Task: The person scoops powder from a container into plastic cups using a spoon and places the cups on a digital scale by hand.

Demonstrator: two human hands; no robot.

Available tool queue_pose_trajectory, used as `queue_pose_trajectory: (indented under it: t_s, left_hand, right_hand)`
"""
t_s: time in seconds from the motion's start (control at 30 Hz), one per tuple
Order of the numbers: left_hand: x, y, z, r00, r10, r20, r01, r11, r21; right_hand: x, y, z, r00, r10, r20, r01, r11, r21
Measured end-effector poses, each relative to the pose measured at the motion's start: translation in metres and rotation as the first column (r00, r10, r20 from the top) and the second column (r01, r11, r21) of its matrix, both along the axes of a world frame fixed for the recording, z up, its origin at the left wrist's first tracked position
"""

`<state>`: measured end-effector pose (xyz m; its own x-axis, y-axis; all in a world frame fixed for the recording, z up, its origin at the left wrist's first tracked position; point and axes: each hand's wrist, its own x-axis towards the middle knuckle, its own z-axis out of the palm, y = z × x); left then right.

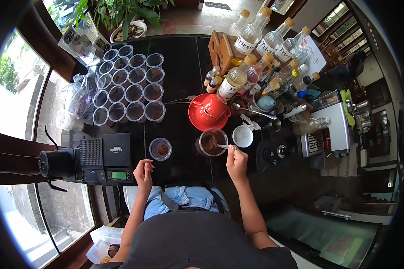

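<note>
My right hand [237, 162] is closed on the handle of a spoon [221, 146]. The spoon's far end dips into a clear plastic tub [202, 150] of brown powder [210, 141]. Beside that tub, on its right, is a small white round container or lid [242, 136]. My left hand [143, 174] has its fingers loosely curled in, with nothing visible in them. It hovers near the table's front edge, just below a clear plastic cup [160, 149] that has a little brown powder at the bottom. The cup stands apart from both hands.
Rows of clear cups [134, 93] with brown contents fill the back left. A black scale [117, 154] and black kettle [58, 164] stand left. Behind the tub sits a red cup on a red saucer [196, 117]. Bottles [232, 83] and a coffee grinder-like machine [329, 130] crowd the right.
</note>
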<state>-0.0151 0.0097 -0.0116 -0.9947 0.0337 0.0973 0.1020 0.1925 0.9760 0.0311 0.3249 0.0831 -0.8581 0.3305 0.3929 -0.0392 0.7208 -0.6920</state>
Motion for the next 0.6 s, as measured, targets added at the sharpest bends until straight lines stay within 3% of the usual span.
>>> queue_pose_trajectory:
  t_s: [0.13, 0.23, 0.27, 0.33, 0.37, 0.4, 0.47, 0.6]
  left_hand:
    - [-0.001, -0.001, -0.001, 1.0, -0.004, 0.006, 0.004, 1.0, -0.008]
    - [-0.002, 0.001, 0.0, 1.0, 0.0, 0.006, 0.0, 1.0, -0.002]
    - [-0.002, 0.001, 0.0, 1.0, 0.01, 0.0, -0.01, 1.0, 0.006]
    - [-0.003, 0.002, -0.001, 1.0, 0.01, 0.0, -0.01, 1.0, 0.005]
    - [-0.003, 0.002, -0.002, 1.0, 0.01, 0.0, -0.01, 1.0, 0.004]
    - [-0.003, 0.001, -0.003, 1.0, 0.01, 0.0, -0.01, 1.0, 0.004]
    - [-0.004, 0.001, -0.003, 1.0, 0.01, -0.005, -0.01, 1.0, 0.004]
    - [-0.003, 0.003, -0.001, 1.0, 0.009, -0.005, -0.009, 1.0, 0.003]
  right_hand:
    - [0.003, -0.005, -0.01, 0.993, -0.093, -0.066, 0.089, 0.994, -0.065]
    - [0.008, -0.006, -0.021, 0.977, -0.212, -0.035, 0.192, 0.934, -0.303]
    - [0.01, -0.007, -0.022, 0.976, -0.213, -0.035, 0.193, 0.934, -0.302]
    - [0.012, -0.009, -0.021, 0.955, -0.295, -0.015, 0.213, 0.723, -0.657]
    - [0.012, -0.011, -0.014, 0.953, -0.301, 0.026, 0.222, 0.639, -0.736]
    - [0.012, -0.01, -0.014, 0.953, -0.301, 0.026, 0.222, 0.639, -0.736]
    - [0.014, -0.009, -0.013, 0.944, -0.329, -0.011, 0.138, 0.426, -0.894]
    - [0.018, -0.008, -0.015, 0.955, -0.287, -0.075, 0.017, 0.304, -0.952]
